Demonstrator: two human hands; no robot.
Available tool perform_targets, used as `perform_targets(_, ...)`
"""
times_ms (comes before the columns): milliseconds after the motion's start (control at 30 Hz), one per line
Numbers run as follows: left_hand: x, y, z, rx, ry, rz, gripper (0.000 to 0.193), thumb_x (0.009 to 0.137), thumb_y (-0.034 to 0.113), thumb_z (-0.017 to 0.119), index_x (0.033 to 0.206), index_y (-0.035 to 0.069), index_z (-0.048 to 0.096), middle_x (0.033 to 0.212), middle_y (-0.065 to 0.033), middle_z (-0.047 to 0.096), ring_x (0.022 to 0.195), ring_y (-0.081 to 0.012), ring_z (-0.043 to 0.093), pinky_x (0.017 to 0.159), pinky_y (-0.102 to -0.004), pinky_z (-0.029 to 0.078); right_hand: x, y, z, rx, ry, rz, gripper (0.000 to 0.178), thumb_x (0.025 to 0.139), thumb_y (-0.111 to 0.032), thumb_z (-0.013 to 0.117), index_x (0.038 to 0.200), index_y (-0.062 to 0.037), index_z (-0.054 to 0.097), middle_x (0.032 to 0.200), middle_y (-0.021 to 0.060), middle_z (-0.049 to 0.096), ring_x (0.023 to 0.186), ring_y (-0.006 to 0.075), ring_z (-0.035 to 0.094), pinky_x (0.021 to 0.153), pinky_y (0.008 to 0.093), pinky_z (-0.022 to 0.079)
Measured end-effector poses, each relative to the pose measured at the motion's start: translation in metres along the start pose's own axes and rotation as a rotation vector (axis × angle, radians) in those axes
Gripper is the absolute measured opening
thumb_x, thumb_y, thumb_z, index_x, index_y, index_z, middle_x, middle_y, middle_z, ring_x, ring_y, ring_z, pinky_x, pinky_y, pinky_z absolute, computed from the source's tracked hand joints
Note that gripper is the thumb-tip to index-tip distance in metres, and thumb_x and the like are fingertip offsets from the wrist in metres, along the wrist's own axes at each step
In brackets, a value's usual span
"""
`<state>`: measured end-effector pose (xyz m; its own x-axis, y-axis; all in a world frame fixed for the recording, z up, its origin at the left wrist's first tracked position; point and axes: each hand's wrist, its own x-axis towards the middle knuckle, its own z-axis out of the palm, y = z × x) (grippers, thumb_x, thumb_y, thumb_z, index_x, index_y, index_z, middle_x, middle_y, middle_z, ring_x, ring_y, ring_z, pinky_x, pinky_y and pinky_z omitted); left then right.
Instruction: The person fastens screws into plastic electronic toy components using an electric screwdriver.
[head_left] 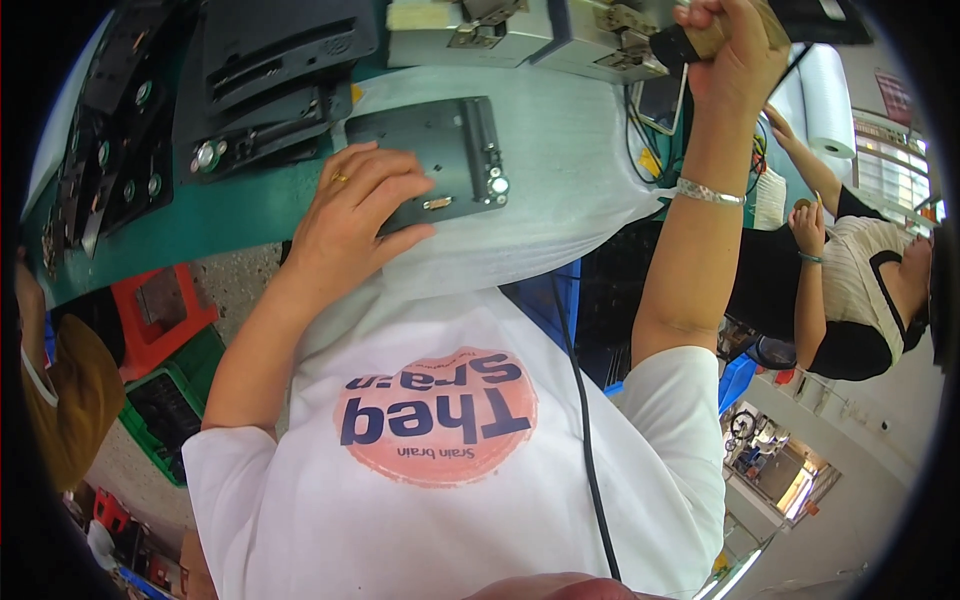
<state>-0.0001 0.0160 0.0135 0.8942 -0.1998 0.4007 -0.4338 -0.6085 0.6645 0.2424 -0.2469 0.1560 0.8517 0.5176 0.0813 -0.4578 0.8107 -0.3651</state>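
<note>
A dark grey flat panel (440, 150) with small metal fittings along its right edge lies on white foam sheeting over the table. My left hand (362, 205) rests on the panel's left near corner, thumb and bent fingers apart, a ring on one finger. Up at the far right, my right hand (735, 55) is raised with its fingers wrapped round a black and tan object (775, 22). That object is cut off by the picture's top edge, so its kind cannot be made out.
Dark panels (285, 50) are stacked far left, with more fitted panels (120, 150) beyond. Metal boxes with latches (480, 35) line the back. Cables and a tablet-like device (660, 105) lie right, near a white roll (825, 100). Another person (850, 270) works at right; a red stool (165, 310) stands left.
</note>
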Motion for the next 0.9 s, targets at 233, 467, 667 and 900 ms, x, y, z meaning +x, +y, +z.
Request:
perform_targets(233,0.002,0.004,0.002,-0.042,0.058,-0.072,0.059,0.072,0.015,0.088,0.124,0.011,0.06,0.135,-0.0061,0.055,0.122,-0.0317,0.057,0.109,-0.0461,0.043,-0.058,0.071,0.013,-0.802,-0.12,-0.358,0.05,0.096,-0.007,0.056,0.142,-0.0162,0.04,0.078,0.0073,0.054,0.062,0.0189,0.051,0.058,0.0418,0.047)
perform_targets(467,-0.004,-0.006,0.01,-0.055,0.058,-0.082,0.057,0.071,0.017,0.09,0.12,0.012,0.06,0.139,-0.005,0.054,0.125,-0.029,0.056,0.105,-0.0425,0.044,-0.091,0.169,0.009,-0.885,-0.332,-0.327,0.061,0.097,-0.004,0.065,0.146,-0.012,0.03,0.078,0.0097,0.057,0.054,0.0182,0.051,0.054,0.0391,0.051)
perform_targets(667,-0.004,-0.006,0.011,-0.051,0.072,-0.055,0.053,0.072,0.018,0.089,0.116,0.012,0.059,0.138,-0.0053,0.054,0.126,-0.0276,0.056,0.105,-0.0433,0.044,-0.095,0.179,0.0,-0.914,-0.301,-0.31,0.06,0.094,0.003,0.065,0.142,-0.0088,0.031,0.08,0.0094,0.058,0.055,0.0179,0.053,0.056,0.0379,0.054)
perform_targets(900,-0.005,-0.008,0.013,-0.031,0.082,-0.034,0.051,0.075,0.02,0.087,0.116,0.012,0.059,0.138,-0.0057,0.054,0.126,-0.0295,0.056,0.106,-0.044,0.044,-0.098,0.181,-0.001,-0.993,-0.273,-0.316,0.057,0.094,0.005,0.065,0.138,-0.0083,0.032,0.08,0.0092,0.059,0.056,0.018,0.055,0.059,0.038,0.055)
